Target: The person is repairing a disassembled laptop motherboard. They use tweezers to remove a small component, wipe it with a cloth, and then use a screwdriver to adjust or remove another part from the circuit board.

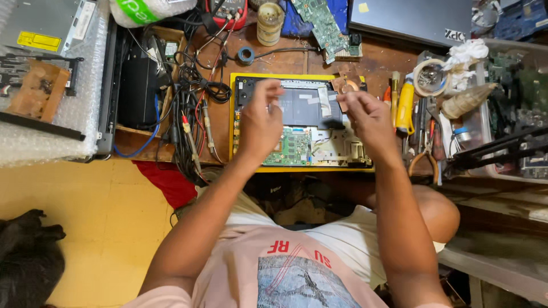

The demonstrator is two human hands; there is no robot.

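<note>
An opened laptop with a yellow rim lies on the wooden bench, its dark battery and green circuit board exposed. My left hand hovers over the laptop's left half, fingers loosely curled, holding nothing I can make out. Over the right half hangs my right hand, fingers pinched together near a copper heat sink; whether a small part sits between the fingertips is unclear.
A tangle of cables and probes lies left of the laptop. Screwdrivers and pliers sit to the right, with a tape roll. A loose circuit board, a small jar and another laptop lie behind.
</note>
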